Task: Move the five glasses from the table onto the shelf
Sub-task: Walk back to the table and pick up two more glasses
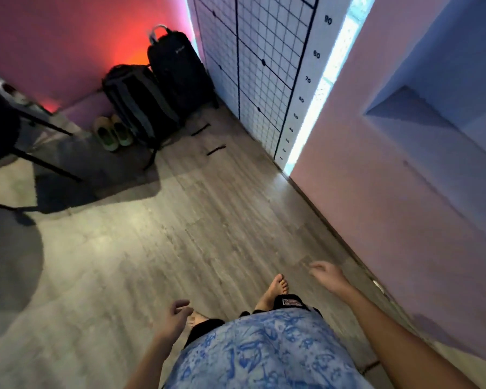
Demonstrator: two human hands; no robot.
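Observation:
No glasses show in the head view. My left hand [172,318] hangs low at the bottom centre, fingers loosely apart and holding nothing. My right hand [327,276] is out to the right near the pink wall, fingers spread and empty. The corner of a table [14,99] with dark legs shows at the far left edge, with a blurred small object on it. A recessed niche [421,113] is set into the pink wall at the right. My bare feet stand on the wooden floor.
Two black backpacks [157,94] lean against the far wall. A pair of green shoes [113,133] lies beside them. A white grid panel [264,66] with a number scale covers the back wall. A dark chair [0,130] stands at the left. Wooden floor [180,220] stretches ahead.

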